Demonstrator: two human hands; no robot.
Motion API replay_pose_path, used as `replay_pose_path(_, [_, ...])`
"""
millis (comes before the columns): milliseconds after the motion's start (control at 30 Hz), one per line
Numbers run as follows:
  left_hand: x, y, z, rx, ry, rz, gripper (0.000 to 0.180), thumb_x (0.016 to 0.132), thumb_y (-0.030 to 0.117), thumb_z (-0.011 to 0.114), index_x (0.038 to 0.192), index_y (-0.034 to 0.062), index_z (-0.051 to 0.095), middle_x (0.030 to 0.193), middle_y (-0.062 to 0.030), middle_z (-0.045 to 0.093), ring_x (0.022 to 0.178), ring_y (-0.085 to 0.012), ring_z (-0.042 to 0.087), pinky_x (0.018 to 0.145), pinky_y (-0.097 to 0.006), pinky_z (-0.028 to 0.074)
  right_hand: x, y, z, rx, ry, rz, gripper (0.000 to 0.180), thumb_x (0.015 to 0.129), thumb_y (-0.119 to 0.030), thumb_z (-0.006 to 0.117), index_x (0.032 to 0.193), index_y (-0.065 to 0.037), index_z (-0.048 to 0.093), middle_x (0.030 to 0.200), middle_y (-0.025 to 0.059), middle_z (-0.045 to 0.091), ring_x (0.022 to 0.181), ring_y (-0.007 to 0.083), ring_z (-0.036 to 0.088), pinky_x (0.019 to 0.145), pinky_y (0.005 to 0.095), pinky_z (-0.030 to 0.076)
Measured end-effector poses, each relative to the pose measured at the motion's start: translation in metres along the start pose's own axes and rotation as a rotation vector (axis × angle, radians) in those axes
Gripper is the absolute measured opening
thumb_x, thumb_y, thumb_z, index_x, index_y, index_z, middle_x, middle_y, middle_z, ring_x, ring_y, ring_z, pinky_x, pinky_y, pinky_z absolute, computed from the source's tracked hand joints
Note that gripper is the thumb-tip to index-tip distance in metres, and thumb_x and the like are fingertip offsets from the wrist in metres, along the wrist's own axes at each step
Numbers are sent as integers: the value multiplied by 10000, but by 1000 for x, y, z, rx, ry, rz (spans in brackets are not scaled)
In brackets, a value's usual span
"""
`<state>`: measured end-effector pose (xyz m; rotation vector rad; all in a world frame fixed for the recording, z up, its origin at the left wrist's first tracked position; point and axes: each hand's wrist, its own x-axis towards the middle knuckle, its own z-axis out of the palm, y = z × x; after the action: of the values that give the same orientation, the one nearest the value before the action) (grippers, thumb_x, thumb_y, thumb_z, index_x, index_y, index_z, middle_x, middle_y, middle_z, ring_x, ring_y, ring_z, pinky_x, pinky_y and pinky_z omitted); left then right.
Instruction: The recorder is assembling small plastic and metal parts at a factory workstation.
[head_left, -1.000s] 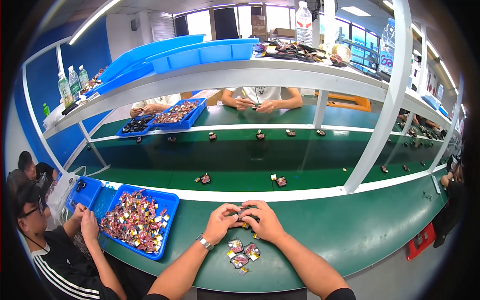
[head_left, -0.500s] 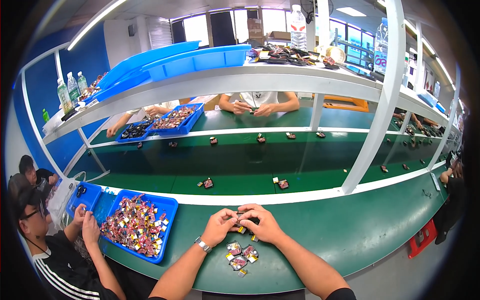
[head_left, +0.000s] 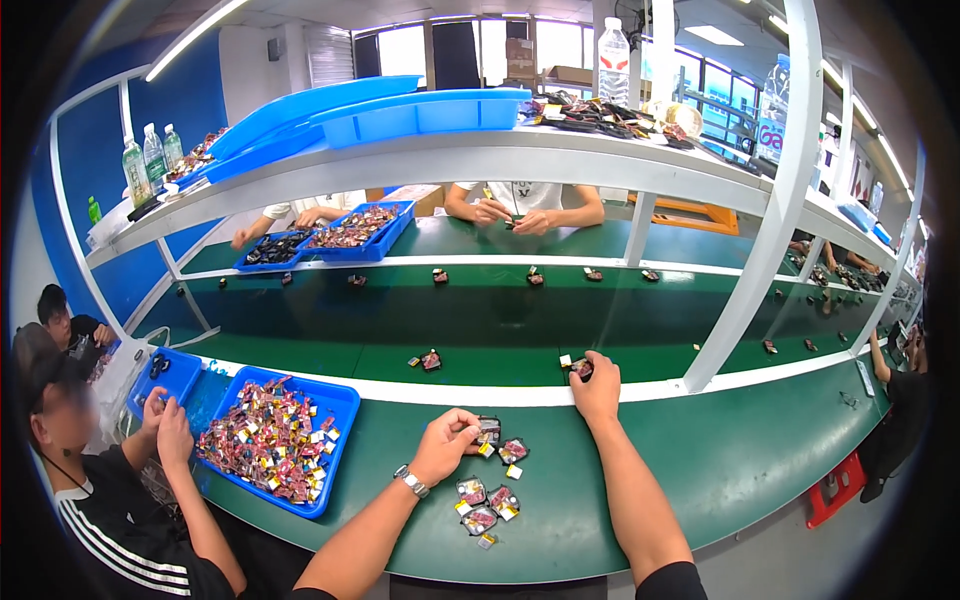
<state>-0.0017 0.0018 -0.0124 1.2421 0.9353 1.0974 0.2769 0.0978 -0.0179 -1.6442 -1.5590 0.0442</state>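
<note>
On the green table [head_left: 720, 460], before the wearer: one dark case [head_left: 489, 428], lying just right of the left hand [head_left: 445, 449]. Left fingers bent and drawn nearly together, touching the left edge of the case; firmness of hold cannot be told. One small device [head_left: 582, 370], dark with a red part, at the near edge of the green belt [head_left: 500, 368], beyond the white rail [head_left: 450, 393]. Right hand [head_left: 598, 388] stretched out over the rail, fingers curled about the device with a slight gap; whether they grip it cannot be told. Governing relation: device under the right fingertips and toward their left side, right hand much the nearer, left hand well apart, lower and to the left. Long axis of the device: hidden by the fingers. Beside the device, a white battery [head_left: 566, 361]. Right of the dark case, a second case [head_left: 514, 450]; nearer the wearer, a group of three cases [head_left: 480, 520]. Far left, a blue tray [head_left: 347, 430] heaped with red boards [head_left: 268, 440].
</note>
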Motion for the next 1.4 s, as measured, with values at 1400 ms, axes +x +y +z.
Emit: replay_pose_path(1400, [-6,10,7,-12,-9,12,268,958,-21,469,1219,21,507,1154,-90,599,1023,-134,612,839,-263,551,-88,-107,-20,495,-323,-450,117,774,-90,710,885,-54,704,1127,78,618,1105,273,549,922,377,471])
